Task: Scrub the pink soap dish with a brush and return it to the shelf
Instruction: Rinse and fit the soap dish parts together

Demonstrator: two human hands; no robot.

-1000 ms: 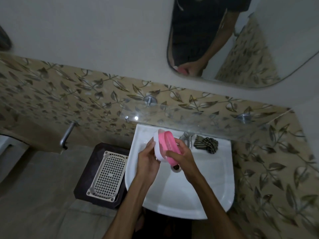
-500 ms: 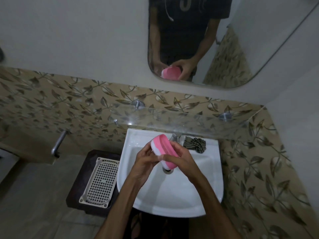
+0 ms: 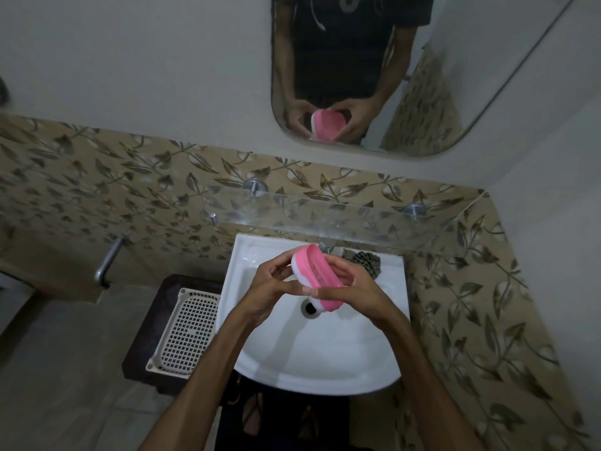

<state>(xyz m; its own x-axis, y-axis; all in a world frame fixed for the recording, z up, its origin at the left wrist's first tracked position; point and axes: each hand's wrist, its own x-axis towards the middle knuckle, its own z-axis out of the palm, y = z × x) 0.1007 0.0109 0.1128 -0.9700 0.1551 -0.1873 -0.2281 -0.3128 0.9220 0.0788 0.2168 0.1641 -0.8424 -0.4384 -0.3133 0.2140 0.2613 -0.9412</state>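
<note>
Fingers of both hands curl round the pink soap dish (image 3: 317,278), grasping it from opposite sides. Left hand (image 3: 273,288) holds the white underside, thumb reaching across toward the near end. Right hand (image 3: 353,289) wraps the pink side, fingertips at the lower end. Dish is tilted on edge, long axis running from upper left to lower right, held in the air over the white sink (image 3: 325,356), directly above the drain (image 3: 309,308). Not touching the basin.

Relative to the sink: tap (image 3: 326,247) at the back rim, partly hidden by the dish; dark checked cloth (image 3: 367,263) on the back right corner; glass shelf (image 3: 341,219) on the wall just behind and above; mirror (image 3: 374,73) higher up, reflecting both hands on the dish; white grid tray (image 3: 190,333) on a dark stand (image 3: 146,362) just to the left; metal pipe (image 3: 109,260) on the wall further left.
</note>
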